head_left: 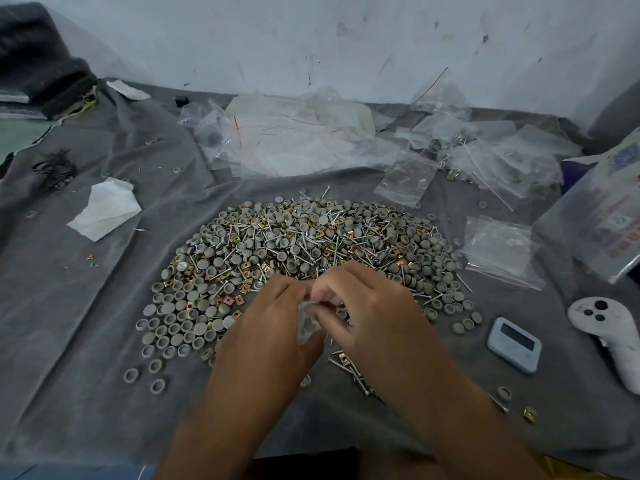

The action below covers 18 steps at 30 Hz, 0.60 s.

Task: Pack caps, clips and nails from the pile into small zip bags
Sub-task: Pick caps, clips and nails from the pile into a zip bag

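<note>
A wide pile point(304, 244) of grey round caps, brass square clips and silver nails covers the middle of the grey cloth point(69, 323). Over its near edge my left hand point(273, 327) and my right hand point(367, 306) meet. Both pinch a small clear zip bag point(309, 322) between them; most of the bag is hidden by the fingers. A few nails and a clip point(349, 367) lie just below my right hand.
Empty zip bags point(298, 143) are heaped at the back, and more bags point(498, 247) lie at the right. A white timer point(514, 344) and a white controller point(609, 337) sit at the right. Folded tissue point(105, 209) lies at the left.
</note>
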Each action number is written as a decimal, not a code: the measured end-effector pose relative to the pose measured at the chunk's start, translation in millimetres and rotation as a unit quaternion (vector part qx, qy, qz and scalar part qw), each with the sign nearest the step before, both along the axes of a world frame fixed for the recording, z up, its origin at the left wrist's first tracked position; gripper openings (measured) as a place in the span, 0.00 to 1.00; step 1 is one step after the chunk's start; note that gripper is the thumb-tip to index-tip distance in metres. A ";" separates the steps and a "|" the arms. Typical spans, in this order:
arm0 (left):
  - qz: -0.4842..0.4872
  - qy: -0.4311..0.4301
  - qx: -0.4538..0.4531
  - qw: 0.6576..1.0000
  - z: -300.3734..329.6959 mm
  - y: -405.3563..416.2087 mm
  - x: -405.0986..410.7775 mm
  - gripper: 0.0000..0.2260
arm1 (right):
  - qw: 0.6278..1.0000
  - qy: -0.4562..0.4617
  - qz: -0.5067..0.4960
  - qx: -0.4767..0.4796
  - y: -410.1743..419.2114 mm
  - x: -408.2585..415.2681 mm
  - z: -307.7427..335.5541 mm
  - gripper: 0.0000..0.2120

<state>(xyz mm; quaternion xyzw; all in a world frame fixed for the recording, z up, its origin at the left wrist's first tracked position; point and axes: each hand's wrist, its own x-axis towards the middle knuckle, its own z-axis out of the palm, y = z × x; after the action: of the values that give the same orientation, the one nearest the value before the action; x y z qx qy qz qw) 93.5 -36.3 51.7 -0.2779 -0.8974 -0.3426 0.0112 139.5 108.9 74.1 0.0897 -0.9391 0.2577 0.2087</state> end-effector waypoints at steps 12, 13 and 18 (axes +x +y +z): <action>0.013 0.022 -0.017 1.000 -1.1 2.4 2.2 0.22 | 0.986 -0.086 -0.141 -0.020 51.1 -40.9 -33.6 0.05; 0.012 0.021 -0.017 1.000 0.4 2.9 3.3 0.22 | 0.979 -0.125 -0.161 -0.012 56.6 -50.9 -42.5 0.07; 0.009 0.016 -0.017 1.000 2.5 2.0 5.4 0.21 | 0.961 -0.205 -0.184 0.005 57.8 -79.4 -77.1 0.10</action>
<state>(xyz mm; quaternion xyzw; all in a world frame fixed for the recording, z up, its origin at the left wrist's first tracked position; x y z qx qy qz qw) 98.9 -34.3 54.2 -0.2753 -0.9054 -0.3222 0.0243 60.0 166.8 -3.0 -0.1386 -0.9633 0.2234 0.0546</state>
